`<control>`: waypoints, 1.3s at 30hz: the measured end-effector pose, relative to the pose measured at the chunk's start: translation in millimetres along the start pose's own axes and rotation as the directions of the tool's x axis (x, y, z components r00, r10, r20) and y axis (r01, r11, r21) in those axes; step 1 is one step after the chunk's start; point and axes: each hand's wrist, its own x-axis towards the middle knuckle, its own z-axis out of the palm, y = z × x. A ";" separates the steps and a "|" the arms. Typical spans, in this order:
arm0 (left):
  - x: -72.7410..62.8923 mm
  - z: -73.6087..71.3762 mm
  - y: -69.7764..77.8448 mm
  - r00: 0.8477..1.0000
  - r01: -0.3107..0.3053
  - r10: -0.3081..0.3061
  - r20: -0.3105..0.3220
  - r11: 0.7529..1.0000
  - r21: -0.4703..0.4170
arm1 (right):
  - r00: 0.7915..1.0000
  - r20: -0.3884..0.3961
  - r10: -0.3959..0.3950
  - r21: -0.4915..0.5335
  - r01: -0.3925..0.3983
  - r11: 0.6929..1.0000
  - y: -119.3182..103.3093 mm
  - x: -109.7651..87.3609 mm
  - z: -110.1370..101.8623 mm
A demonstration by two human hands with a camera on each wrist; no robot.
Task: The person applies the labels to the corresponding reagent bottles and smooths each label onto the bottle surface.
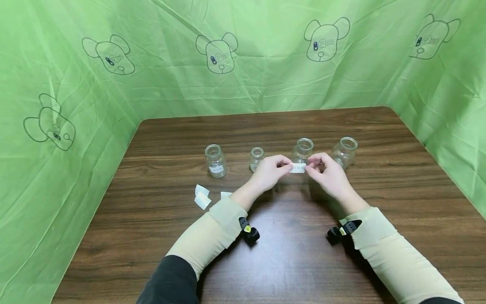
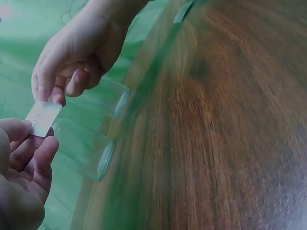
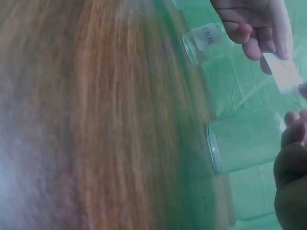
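A small white label with dark writing is stretched between the two hands above the table. My left hand pinches its left end between thumb and fingers. At the other end, my right hand pinches it too. Right behind the label stands a clear glass jar, its lower part partly hidden. Another glass jar is beyond the right hand, partly covered by it. In the right wrist view, the label shows handwriting too faint to read.
A glass jar bearing a white label stands at the left. Between it and the left hand is a smaller jar. White paper pieces lie on the wooden table, one partly behind the left forearm. Green cloth hangs around the table.
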 end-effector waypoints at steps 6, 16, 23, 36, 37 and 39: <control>4.7 4.1 -0.6 0.999 -0.039 0.039 0.000 0.988 0.150 | 0.992 0.057 0.109 -0.090 -0.103 0.991 19.2 1.9 -3.0; 16.2 18.9 3.8 0.995 -0.065 0.092 -0.033 0.874 0.482 | 0.998 0.026 0.050 -0.208 -0.043 0.977 34.9 4.8 -5.3; 19.4 28.8 2.6 0.989 -0.081 0.143 -0.048 0.772 0.630 | 1.000 0.020 0.014 -0.284 -0.008 0.959 43.8 8.9 -0.9; 24.0 33.1 -5.4 0.973 -0.066 0.196 -0.124 0.745 0.664 | 1.000 -0.021 -0.007 -0.308 0.000 0.951 48.6 13.8 4.7; 24.0 32.6 -5.9 0.971 -0.068 0.200 -0.127 0.749 0.659 | 1.000 -0.021 -0.005 -0.305 -0.001 0.952 49.0 13.9 4.6; 23.8 31.2 -6.7 0.971 -0.066 0.197 -0.137 0.768 0.637 | 1.000 -0.022 0.002 -0.298 -0.008 0.955 49.1 13.8 3.7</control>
